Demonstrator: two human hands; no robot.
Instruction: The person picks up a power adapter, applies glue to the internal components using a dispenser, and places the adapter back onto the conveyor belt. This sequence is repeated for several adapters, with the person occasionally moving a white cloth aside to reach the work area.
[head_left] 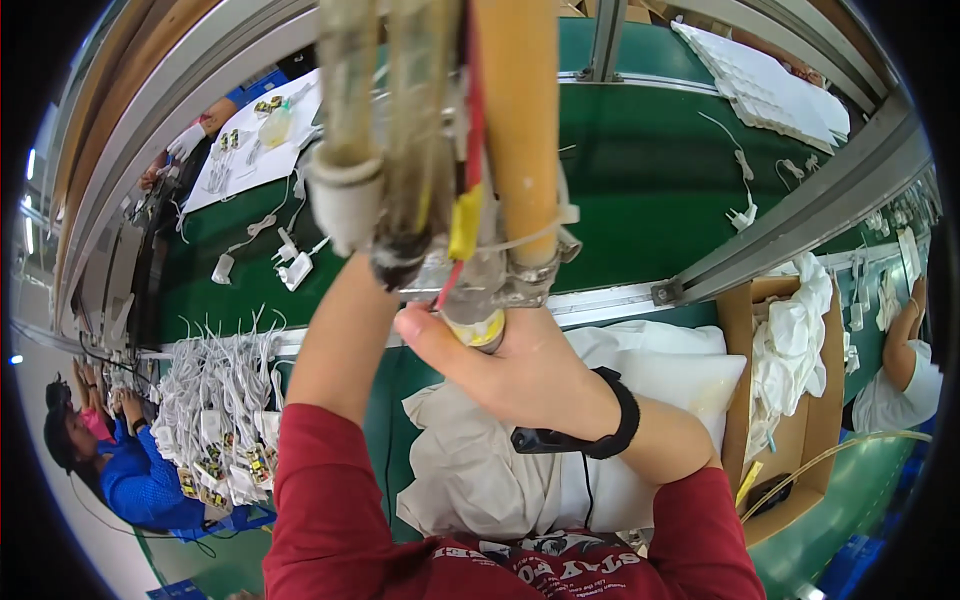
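Note:
A bundle of cloudy tubes (418,120) hangs close in front of me, with an orange hose (520,110), a white fitting (345,195), red wire and a yellow sleeve (465,225). My right hand (500,375) is behind its lower end, thumb stretched to the left. The bundle covers the right fingers, so whether they grip anything is hidden. My left forearm (350,335) reaches up behind the same bundle, which hides the left hand. On my right wrist is a black band (615,415). A white padded bag (560,430) lies below my hands.
White adapters with cords (295,270) lie on the green belt (630,180). At left is a heap of white cables (220,385) with small circuit boards. A cardboard box (820,440) of white bags stands right, beneath a metal beam (790,230). Other people work at both sides.

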